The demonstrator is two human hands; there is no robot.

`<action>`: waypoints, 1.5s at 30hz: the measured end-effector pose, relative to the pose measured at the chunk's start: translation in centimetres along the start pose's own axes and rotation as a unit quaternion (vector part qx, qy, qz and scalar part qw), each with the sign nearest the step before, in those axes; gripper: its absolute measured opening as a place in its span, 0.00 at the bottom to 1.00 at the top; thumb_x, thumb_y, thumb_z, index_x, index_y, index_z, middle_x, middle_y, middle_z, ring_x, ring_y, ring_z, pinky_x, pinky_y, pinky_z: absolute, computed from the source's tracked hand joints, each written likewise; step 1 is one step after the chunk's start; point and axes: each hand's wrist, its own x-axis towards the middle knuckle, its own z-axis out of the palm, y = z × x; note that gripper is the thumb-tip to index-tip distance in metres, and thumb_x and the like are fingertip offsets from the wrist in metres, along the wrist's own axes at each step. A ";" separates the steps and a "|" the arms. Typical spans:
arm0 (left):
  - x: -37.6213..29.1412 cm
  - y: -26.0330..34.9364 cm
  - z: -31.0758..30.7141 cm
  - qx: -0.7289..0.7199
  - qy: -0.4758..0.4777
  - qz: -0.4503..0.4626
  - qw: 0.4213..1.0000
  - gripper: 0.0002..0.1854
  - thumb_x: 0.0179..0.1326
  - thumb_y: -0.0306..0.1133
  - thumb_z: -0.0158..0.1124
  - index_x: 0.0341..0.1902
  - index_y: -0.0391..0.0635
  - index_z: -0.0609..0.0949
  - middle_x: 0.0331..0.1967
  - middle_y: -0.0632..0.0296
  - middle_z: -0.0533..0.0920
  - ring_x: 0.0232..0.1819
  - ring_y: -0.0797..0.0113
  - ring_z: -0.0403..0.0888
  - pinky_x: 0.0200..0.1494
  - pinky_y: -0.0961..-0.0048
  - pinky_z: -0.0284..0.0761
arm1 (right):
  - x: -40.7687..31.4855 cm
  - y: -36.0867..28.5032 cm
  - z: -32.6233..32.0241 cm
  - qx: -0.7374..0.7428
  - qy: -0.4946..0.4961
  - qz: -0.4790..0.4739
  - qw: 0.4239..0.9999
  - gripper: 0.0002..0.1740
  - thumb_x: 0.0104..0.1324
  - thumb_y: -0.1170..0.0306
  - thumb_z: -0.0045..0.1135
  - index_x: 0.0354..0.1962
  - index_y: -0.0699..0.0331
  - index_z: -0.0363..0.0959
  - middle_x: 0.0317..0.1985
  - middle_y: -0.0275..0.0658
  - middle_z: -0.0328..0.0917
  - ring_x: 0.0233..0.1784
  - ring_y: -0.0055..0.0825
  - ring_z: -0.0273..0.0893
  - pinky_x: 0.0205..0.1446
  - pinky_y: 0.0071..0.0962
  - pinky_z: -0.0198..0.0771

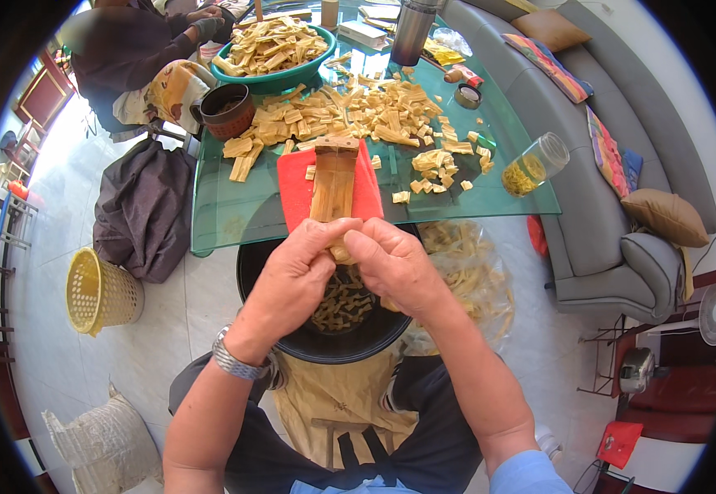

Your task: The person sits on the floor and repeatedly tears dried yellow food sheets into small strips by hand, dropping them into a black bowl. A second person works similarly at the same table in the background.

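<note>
My left hand [302, 265] and my right hand [395, 265] meet in front of me, thumbs and fingers pinching a pale yellow piece of dried plant material [340, 253], mostly covered by the fingers. Just beyond them, a wooden block [334, 179] with a raised end lies on a folded red cloth [296, 185] at the glass table's edge. Whether the piece touches the block's near end is hard to tell. Under my hands stands a black tub [339, 352] with many short cut pieces [339, 302] inside.
Loose pale pieces [333, 114] spread over the glass table [234, 216]. A green basin [271, 83] holds more, beside a brown mug [228, 111]. A glass jar [534, 165] and a steel flask [413, 34] stand right. A co-worker's gloved hand [208, 28] is at far left.
</note>
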 end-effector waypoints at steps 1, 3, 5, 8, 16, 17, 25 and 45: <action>0.0 0.0 0.4 0.005 0.009 0.014 1.000 0.25 0.73 0.20 0.52 0.73 0.40 0.73 0.57 0.56 0.79 0.63 0.65 0.75 0.68 0.72 0.67 | -0.1 -0.1 0.1 0.035 0.005 0.016 0.999 0.14 0.79 0.57 0.55 0.43 0.60 0.73 0.26 0.25 0.69 0.22 0.09 0.62 0.24 0.15 0.58; -0.2 0.3 1.3 0.016 0.027 0.041 0.999 0.27 0.73 0.20 0.51 0.75 0.41 0.71 0.59 0.57 0.77 0.65 0.66 0.73 0.70 0.73 0.63 | -0.1 -0.3 0.5 0.107 0.015 0.046 0.993 0.14 0.81 0.56 0.50 0.44 0.58 0.72 0.23 0.22 0.63 0.18 0.09 0.55 0.20 0.15 0.51; -0.4 0.2 1.7 -0.009 0.031 0.019 0.999 0.25 0.76 0.24 0.50 0.75 0.40 0.70 0.64 0.56 0.75 0.69 0.64 0.70 0.72 0.71 0.62 | 0.1 0.2 0.8 0.098 0.031 0.043 0.994 0.15 0.82 0.56 0.48 0.45 0.58 0.71 0.23 0.22 0.61 0.18 0.09 0.55 0.20 0.16 0.52; -0.5 0.4 1.8 -0.017 0.042 -0.004 0.999 0.23 0.80 0.30 0.51 0.74 0.38 0.71 0.67 0.54 0.75 0.69 0.64 0.71 0.71 0.70 0.64 | 0.2 1.0 1.5 0.029 0.022 0.022 0.999 0.18 0.83 0.55 0.42 0.51 0.60 0.72 0.25 0.24 0.65 0.20 0.11 0.59 0.22 0.17 0.56; -0.3 -1.2 1.5 0.125 0.194 0.027 0.973 0.16 0.80 0.37 0.54 0.48 0.35 0.84 0.40 0.52 0.87 0.44 0.55 0.85 0.47 0.66 0.79 | -0.2 0.3 1.8 -0.016 0.030 0.064 0.997 0.25 0.80 0.47 0.45 0.47 0.63 0.73 0.23 0.30 0.66 0.23 0.15 0.64 0.26 0.20 0.63; -0.3 -1.1 0.9 0.152 0.208 0.014 0.966 0.16 0.79 0.36 0.55 0.45 0.35 0.84 0.38 0.50 0.87 0.42 0.48 0.85 0.45 0.62 0.79 | -0.5 0.0 1.7 -0.050 0.027 0.054 0.997 0.23 0.80 0.48 0.46 0.44 0.61 0.72 0.22 0.29 0.65 0.21 0.14 0.61 0.25 0.19 0.60; 0.1 -1.2 -1.8 0.142 0.259 0.001 0.956 0.20 0.81 0.38 0.54 0.31 0.37 0.75 0.22 0.55 0.69 0.24 0.60 0.66 0.31 0.61 0.66 | -1.3 -1.2 0.8 -0.177 0.046 -0.025 0.983 0.15 0.79 0.61 0.56 0.36 0.63 0.73 0.24 0.25 0.70 0.26 0.11 0.65 0.30 0.19 0.64; -3.4 0.0 -3.1 0.030 -0.312 -0.144 0.939 0.14 0.75 0.39 0.63 0.38 0.38 0.80 0.25 0.58 0.78 0.27 0.64 0.75 0.34 0.66 0.74 | -3.5 1.3 0.2 -0.406 -0.139 -0.118 0.895 0.14 0.72 0.63 0.64 0.33 0.64 0.74 0.22 0.45 0.73 0.23 0.42 0.74 0.29 0.35 0.69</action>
